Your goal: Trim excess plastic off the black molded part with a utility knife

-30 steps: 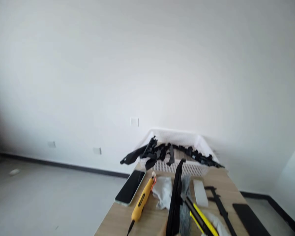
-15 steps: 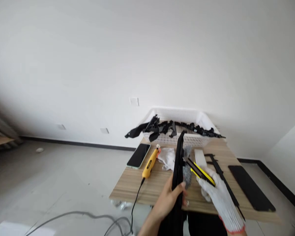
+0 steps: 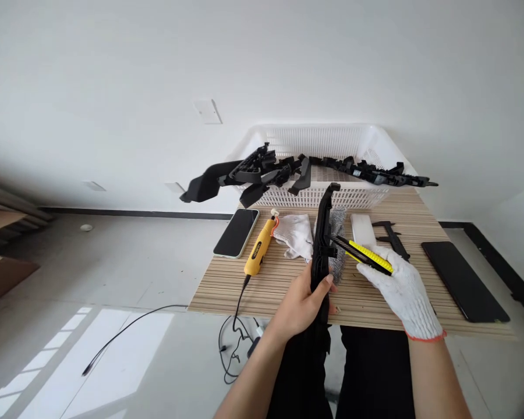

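Note:
My bare left hand [image 3: 304, 304] is closed around a long black plastic part [image 3: 321, 250], which stands nearly upright over the table's near edge. In a white knit glove, my right hand [image 3: 397, 285] grips a yellow and black utility knife [image 3: 369, 256]. The knife's tip points left and meets, or almost meets, the right side of the plastic part; exact contact cannot be made out. Behind the part lies a grey cloth [image 3: 338, 250], partly hidden. A white glove [image 3: 294, 233] rests to the left of it.
A white basket [image 3: 314, 198] of black plastic parts [image 3: 253, 171] stands at the back, some jutting over its rim. On the wooden table [image 3: 227, 297] lie a phone [image 3: 236, 233], a corded yellow rotary tool [image 3: 259, 247], a white box [image 3: 363, 230], calipers [image 3: 393, 238] and a black slab [image 3: 465, 281].
The view has tilted down, so table and basket appear higher and larger. Both hands keep their holds, with the knife still at the plastic part's right side.

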Demonstrator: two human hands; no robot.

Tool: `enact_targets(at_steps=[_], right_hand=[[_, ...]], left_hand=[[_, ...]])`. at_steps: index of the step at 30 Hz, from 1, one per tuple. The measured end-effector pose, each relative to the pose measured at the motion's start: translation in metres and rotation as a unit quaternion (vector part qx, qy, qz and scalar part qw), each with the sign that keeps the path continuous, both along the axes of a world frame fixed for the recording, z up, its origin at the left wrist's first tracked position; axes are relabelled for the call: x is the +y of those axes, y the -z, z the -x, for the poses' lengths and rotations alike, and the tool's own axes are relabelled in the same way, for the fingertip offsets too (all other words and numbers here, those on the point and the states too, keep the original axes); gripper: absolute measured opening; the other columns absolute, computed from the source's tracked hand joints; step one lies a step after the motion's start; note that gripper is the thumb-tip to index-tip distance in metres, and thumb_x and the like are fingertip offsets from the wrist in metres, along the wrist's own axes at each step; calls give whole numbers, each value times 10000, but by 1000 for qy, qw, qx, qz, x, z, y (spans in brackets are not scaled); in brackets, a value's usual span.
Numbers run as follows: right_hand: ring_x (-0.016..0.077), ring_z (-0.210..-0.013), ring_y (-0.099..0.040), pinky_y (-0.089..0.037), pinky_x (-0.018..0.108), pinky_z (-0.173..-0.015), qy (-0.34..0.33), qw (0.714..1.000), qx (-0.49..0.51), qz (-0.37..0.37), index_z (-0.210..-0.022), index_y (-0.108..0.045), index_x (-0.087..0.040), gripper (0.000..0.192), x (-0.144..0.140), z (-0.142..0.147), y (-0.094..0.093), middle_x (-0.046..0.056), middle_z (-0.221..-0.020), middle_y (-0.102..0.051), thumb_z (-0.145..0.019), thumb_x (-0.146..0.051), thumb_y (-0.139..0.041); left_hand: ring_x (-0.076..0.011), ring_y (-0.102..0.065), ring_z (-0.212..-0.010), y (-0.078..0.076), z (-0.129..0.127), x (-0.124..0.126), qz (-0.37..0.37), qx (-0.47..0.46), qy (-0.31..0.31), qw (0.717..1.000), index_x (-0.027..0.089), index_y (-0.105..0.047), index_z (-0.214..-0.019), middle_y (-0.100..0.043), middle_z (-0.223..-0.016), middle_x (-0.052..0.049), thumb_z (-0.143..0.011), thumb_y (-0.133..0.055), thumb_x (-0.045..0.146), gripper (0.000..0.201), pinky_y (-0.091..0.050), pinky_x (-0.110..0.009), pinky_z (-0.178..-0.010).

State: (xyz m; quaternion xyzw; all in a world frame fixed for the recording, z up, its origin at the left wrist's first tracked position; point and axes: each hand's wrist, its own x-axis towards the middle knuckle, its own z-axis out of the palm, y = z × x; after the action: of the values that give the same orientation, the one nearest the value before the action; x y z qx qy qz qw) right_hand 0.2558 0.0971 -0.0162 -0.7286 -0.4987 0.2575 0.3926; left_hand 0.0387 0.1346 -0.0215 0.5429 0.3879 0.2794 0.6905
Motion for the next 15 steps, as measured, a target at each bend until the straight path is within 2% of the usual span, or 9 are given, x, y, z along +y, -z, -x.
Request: enact_targets(at_steps=[2,6,11,15], right_hand=[[249,-1102,-674,-510,447,-999,21,1000,2,15,-1212,-684,-303,467,-3,1,1,18,-1215,-723,-813,-543,-719],[243,-1007,-699,-578,416,-855,16,999,30,38,-1224,-680,-336,497,-9,2,2,14,-1205,-719,-787,-564,-741],[226,-762,-712,-587,374,-653,88,996,17,-14,-1176,-703,-292,486,-12,2,4,27,-925,-751,-764,-538,-775],[217,-768,-712,-573,333,-602,64,998,-5,-8,-1123,-724,-295,451,-13,0,8,24,-946,-755,-737,-516,-802]], left_hand=[[-149,-683,-565,-1,0,-1,-17,31,6,999,227,-493,-1125,-665,-905,-8,-970,-533,523,336,-507,-241,-512],[-151,-676,-547,-5,-1,-2,-23,62,7,998,243,-493,-1142,-651,-821,14,-989,-501,506,305,-530,-248,-517],[-147,-659,-513,-5,-2,-4,-11,73,2,997,242,-489,-1133,-632,-753,27,-997,-488,489,282,-512,-235,-492],[-146,-650,-487,-4,0,-3,-10,79,-1,997,228,-502,-1107,-635,-714,32,-986,-509,499,297,-494,-231,-484]])
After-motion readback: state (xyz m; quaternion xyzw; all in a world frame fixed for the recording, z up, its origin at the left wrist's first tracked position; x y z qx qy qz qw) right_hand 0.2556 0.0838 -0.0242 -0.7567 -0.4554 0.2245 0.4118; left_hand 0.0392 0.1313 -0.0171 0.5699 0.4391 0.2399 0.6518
